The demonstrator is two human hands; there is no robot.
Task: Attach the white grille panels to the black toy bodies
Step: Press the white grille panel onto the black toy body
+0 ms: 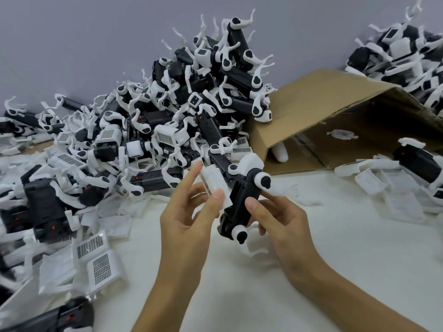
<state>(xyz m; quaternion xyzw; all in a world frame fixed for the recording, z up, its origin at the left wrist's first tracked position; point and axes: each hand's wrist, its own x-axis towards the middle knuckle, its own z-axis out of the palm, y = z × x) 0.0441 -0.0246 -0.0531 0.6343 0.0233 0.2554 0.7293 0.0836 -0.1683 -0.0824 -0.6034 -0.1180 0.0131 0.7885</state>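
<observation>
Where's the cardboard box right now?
In the head view the box lies tipped on its side, upper right of centre, its open end facing right, between the big toy pile and a smaller pile.

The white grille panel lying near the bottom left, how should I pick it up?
Pinch the white grille panel by its two long plain edges, coming from above. It lies flat, mesh side up, beside another panel, and the solid rim probably gives your fingers a firmer hold than the mesh.

Above the white tabletop (335, 248), the right hand (280, 219) grips a black toy body (242, 200) while the left hand (189, 212) pinches a white grille panel (217, 185) against it. Behind lie a heap of toys (167, 121) and a tipped cardboard box (323, 111).
</observation>
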